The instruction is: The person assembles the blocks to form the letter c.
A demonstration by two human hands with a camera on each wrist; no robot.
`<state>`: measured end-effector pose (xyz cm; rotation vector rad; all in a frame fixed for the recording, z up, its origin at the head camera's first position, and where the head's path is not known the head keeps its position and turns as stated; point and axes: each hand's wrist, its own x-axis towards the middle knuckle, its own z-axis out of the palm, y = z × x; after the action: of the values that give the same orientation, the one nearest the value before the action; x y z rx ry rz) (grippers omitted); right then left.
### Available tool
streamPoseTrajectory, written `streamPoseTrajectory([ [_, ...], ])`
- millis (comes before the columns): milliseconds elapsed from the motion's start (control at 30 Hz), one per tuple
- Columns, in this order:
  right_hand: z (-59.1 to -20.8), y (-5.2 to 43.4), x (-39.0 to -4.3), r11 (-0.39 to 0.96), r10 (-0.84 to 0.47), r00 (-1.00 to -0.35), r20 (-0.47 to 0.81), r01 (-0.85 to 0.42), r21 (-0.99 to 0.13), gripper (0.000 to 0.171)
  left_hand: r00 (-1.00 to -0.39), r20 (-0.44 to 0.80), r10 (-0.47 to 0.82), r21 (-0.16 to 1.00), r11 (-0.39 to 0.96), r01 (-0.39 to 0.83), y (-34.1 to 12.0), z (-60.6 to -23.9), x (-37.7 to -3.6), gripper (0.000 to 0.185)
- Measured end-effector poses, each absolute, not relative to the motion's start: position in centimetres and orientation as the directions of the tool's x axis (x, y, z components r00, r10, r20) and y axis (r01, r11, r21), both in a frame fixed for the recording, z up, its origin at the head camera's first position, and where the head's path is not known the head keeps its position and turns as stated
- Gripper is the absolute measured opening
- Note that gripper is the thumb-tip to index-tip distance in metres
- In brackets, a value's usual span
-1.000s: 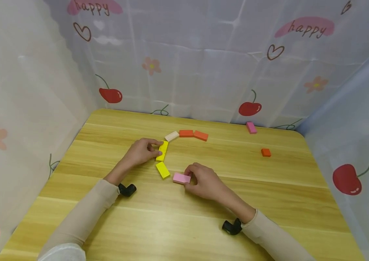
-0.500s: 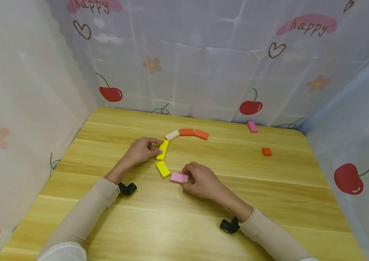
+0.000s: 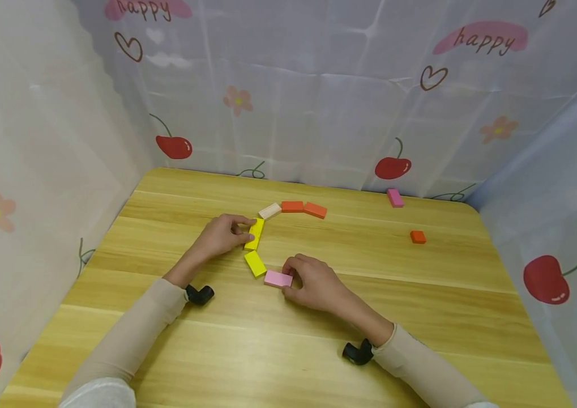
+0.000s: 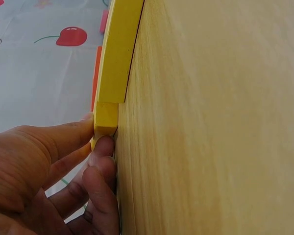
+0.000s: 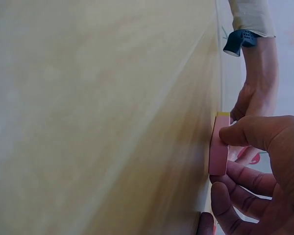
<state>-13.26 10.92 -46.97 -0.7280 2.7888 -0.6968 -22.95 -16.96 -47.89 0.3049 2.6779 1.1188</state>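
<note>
My left hand (image 3: 221,235) pinches the upper yellow block (image 3: 256,229), which lies flat on the wooden table. Just below it lies a second yellow block (image 3: 255,264), slanting toward the right. My right hand (image 3: 317,283) holds a light pink block (image 3: 276,279) by its right part, between thumb and fingers; the right wrist view shows the thumb pressed on the pink block's side (image 5: 218,156). The pink block's left end is very close to the lower yellow block; whether they touch I cannot tell. A beige block (image 3: 270,211) and two orange-red blocks (image 3: 292,207) continue the curved row above.
A darker pink block (image 3: 395,198) lies at the table's back edge on the right. Nearer than that is a small orange block (image 3: 418,237). Printed curtains (image 3: 313,113) hang behind the wooden table (image 3: 247,351) and on both sides. Each wrist carries a black camera mount (image 3: 357,352).
My right hand has slid the light pink block a little to the left, narrowing the gap to the lower yellow block. My left hand keeps its place on the upper yellow block.
</note>
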Motion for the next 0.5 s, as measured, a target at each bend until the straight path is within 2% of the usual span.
streamPoseTrajectory([
  [333,-47.07,10.96,-13.27,0.767,-0.515,-0.857,-0.035,-0.442,-0.464,0.028,-0.954,-0.127,0.273,0.716,0.691,0.103,-16.96,-47.92,-23.01,0.044],
  [500,-47.03,11.32,-13.22,0.755,-0.502,-0.865,-0.025,-0.423,-0.501,0.031,-0.952,-0.128,0.278,0.719,0.687,0.104,-16.95,-47.93,-23.04,0.044],
])
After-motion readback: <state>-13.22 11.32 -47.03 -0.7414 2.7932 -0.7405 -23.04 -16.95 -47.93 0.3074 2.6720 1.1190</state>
